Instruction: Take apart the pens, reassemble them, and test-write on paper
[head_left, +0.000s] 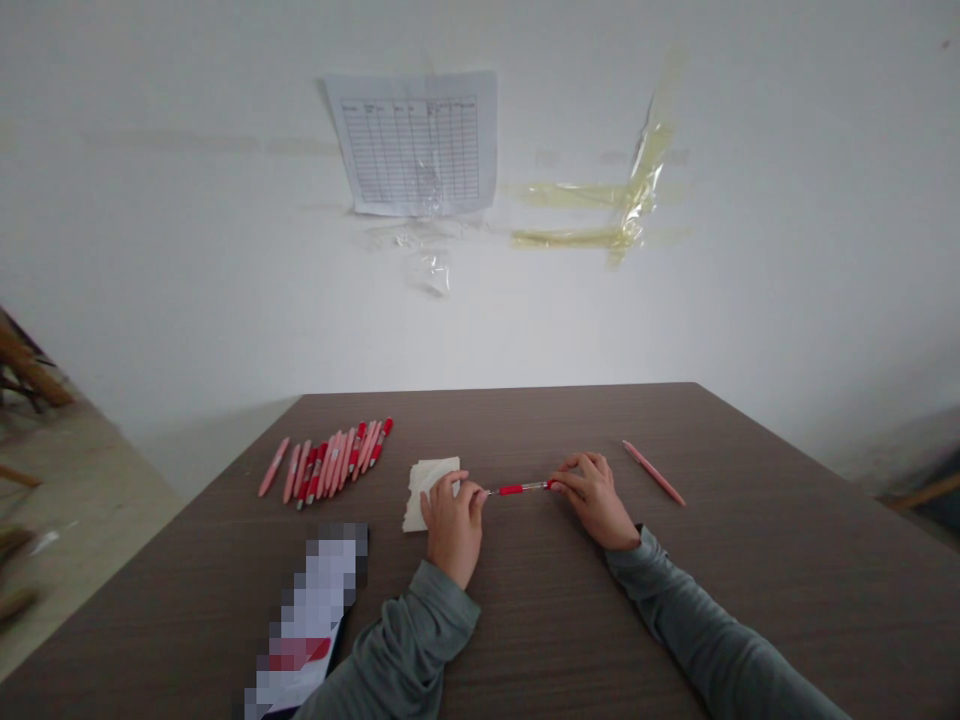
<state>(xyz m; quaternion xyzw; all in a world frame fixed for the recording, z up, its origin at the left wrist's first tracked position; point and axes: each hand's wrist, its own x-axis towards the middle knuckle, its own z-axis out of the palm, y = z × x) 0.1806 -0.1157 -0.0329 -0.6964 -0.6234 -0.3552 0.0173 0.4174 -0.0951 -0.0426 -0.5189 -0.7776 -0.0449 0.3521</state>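
Where the head view looks down over the worktop (pixel 540 630), both hands meet at one red-and-clear pen (pixel 511 490), which lies crosswise between them, roughly parallel to the far edge and nearer to it than to the near edge. The left hand (pixel 455 525) pinches the pen's slim, pale end between thumb and finger; the right hand (pixel 596 500) pinches its red end the same way. Held by both ends, the barrel is left uncovered in the middle, presumably so that it can be steadied and the parts worked from either side.

Under the left hand's outer fingers is a pale piece of paper (pixel 412 508); whether they press on it, I cannot tell. Toward the far left corner, a row of pink and red pens (pixel 334 465) lies side by side, slanted alike, probably so that they sit compactly and out of the hands' way. One pink pen (pixel 654 473) lies apart, beyond the right hand toward the right edge, perhaps set there to be distinct from the row. Toward the near left, beside the left sleeve (pixel 405 640), lies a flat item (pixel 311 610) too pixelated to identify. Past the far edge, a printed sheet (pixel 420 140) is taped to the wall (pixel 225 270).
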